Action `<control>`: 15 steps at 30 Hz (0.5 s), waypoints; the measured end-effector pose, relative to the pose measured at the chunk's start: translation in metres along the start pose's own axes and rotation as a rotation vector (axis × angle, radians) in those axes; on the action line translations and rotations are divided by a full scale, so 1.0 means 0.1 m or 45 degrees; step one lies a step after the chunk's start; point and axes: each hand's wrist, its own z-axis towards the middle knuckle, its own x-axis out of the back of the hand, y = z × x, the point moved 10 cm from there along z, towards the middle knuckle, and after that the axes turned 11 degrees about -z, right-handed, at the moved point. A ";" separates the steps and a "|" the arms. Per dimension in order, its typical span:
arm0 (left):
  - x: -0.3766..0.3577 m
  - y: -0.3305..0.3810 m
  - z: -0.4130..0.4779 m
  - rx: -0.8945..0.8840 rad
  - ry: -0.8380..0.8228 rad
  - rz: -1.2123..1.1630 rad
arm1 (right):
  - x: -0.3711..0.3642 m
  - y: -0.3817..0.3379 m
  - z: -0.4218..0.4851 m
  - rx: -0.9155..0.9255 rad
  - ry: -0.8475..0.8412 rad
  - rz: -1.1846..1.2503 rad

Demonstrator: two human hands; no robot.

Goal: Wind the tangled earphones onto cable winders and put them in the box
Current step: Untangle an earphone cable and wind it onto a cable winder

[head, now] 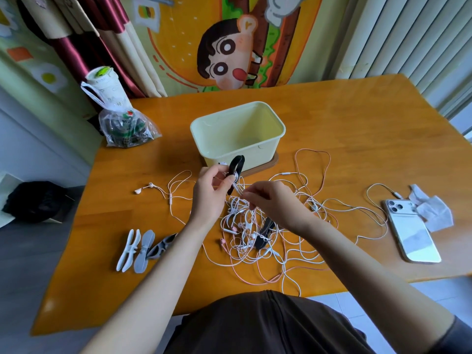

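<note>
My left hand (208,194) grips a black cable winder (235,172) held up above the table, with a white earphone cable running across it. My right hand (272,200) pinches that white cable just right of the winder. Below both hands lies a tangle of white and pink earphones (258,241) on the wooden table (357,139). A second black winder (264,232) lies inside the tangle. Spare white and grey winders (139,247) lie to the left. The pale yellow box (237,132) stands open behind my hands, with nothing visible inside.
A white phone (411,232) lies at the right with a cable plugged in, beside crumpled tissue (431,209). A clear plastic bag (126,130) and a cup (106,84) sit at the table's back left corner. A curtain hangs behind.
</note>
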 end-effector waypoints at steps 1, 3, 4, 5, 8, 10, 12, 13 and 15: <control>0.00 -0.03 0.00 0.013 -0.023 0.012 | 0.01 -0.01 0.00 0.021 -0.040 -0.056; -0.02 -0.10 -0.01 0.085 -0.082 -0.010 | 0.09 -0.01 0.02 0.043 -0.084 -0.148; -0.04 -0.14 -0.02 0.136 -0.118 -0.026 | 0.15 -0.01 0.03 0.053 -0.085 -0.200; -0.06 -0.17 -0.03 0.195 -0.159 -0.043 | 0.22 -0.01 0.04 0.068 -0.074 -0.255; -0.16 -0.22 -0.09 0.378 -0.266 -0.130 | 0.40 -0.04 0.08 0.135 -0.018 -0.363; -0.24 -0.21 -0.12 0.468 -0.334 -0.185 | 0.47 -0.06 0.11 0.170 0.005 -0.398; -0.29 -0.19 -0.15 0.538 -0.392 -0.212 | 0.53 -0.06 0.14 0.180 0.033 -0.400; -0.31 -0.19 -0.16 0.566 -0.415 -0.224 | 0.57 -0.05 0.16 0.185 0.051 -0.388; -0.34 -0.18 -0.19 0.609 -0.461 -0.241 | 0.61 -0.05 0.19 0.199 0.074 -0.359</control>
